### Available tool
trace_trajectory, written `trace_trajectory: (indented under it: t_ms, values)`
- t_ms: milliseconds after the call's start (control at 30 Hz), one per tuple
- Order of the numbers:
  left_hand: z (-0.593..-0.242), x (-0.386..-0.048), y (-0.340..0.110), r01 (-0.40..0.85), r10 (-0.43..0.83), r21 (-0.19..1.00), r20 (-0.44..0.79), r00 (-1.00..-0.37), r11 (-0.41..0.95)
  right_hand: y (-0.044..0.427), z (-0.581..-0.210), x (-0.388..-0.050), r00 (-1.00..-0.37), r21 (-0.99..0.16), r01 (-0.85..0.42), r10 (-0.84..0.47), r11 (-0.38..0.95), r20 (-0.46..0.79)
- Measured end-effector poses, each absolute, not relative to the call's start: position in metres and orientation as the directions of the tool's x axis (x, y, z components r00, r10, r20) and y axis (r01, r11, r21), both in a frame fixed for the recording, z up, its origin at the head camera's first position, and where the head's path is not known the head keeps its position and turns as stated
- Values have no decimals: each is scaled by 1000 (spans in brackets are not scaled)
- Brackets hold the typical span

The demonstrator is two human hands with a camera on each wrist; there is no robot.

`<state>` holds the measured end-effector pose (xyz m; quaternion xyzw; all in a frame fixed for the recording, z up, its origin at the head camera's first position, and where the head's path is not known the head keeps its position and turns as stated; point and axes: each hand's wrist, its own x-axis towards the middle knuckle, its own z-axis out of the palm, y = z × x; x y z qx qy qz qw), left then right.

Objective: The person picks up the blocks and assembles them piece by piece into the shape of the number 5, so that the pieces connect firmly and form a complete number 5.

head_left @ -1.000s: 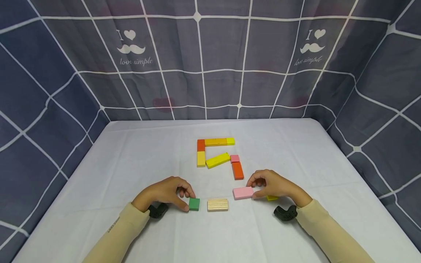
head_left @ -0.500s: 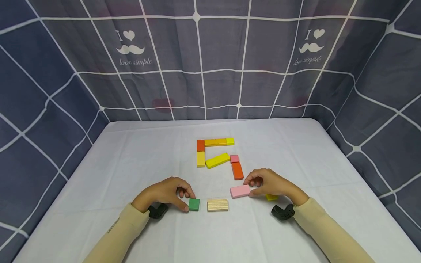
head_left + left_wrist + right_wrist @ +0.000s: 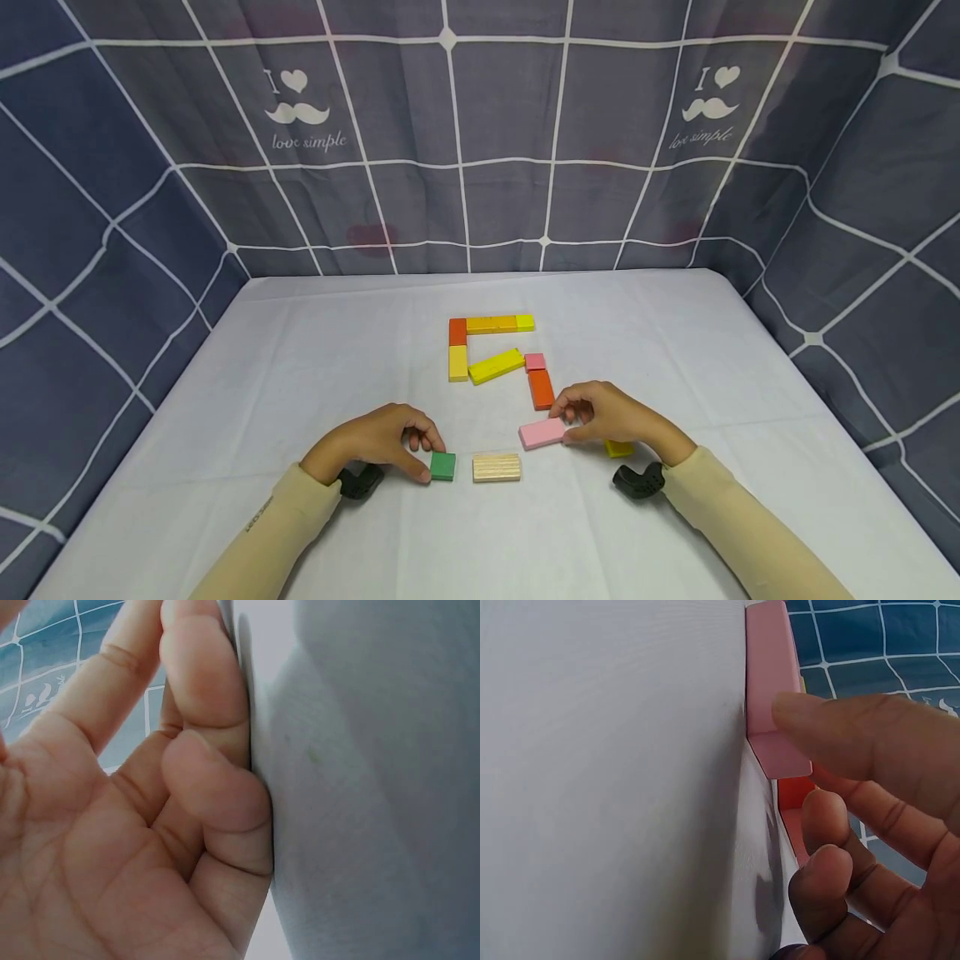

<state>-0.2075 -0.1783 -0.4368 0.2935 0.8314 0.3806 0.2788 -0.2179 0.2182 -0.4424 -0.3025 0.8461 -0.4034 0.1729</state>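
My right hand [image 3: 611,412] pinches the right end of a pink block [image 3: 542,434] between thumb and finger. In the right wrist view the thumb lies against that pink block [image 3: 772,675], which is at the white cloth. My left hand [image 3: 386,437] has its thumb and forefinger at the left and far edges of a small green block [image 3: 442,467]. The left wrist view shows curled fingers [image 3: 217,787] resting on the cloth; the green block is hidden there. Between the hands lies a ridged, pale wooden block [image 3: 496,467].
Beyond the hands, orange [image 3: 458,332], yellow [image 3: 497,367] and pink blocks form a bent line on the white cloth [image 3: 337,333]. An orange-red block [image 3: 541,389] ends it near my right fingers. Partly under my right hand lies another yellow block [image 3: 619,449].
My right hand has slid the pink block left and slightly away from me, tilting it a little, closer to the orange-red block's near end. My left hand has stayed still.
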Motion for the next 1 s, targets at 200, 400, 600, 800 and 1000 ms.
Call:
trace_trajectory:
  t_ms: [200,400,600,800,1000]
  values:
    - [-436,-207,-178,273,700,799,-241,-672,536,215,-441,-219,-754,-789,-370,-655,490,-53]
    - [-437,-208,-178,273,704,802,-239,-669,531,214,-442,-221,-754,-785,-371,-654,497,-58]
    - [-438,-208,-178,268,706,807,-239,-667,527,212,-442,-223,-758,-789,-359,-649,498,-65]
    - [-438,-208,-179,278,709,805,-231,-667,524,211,-443,-224,-755,-794,-364,-653,487,-54]
    - [-438,-208,-180,279,709,806,-229,-667,522,210,-444,-226,-751,-794,-372,-659,482,-48]
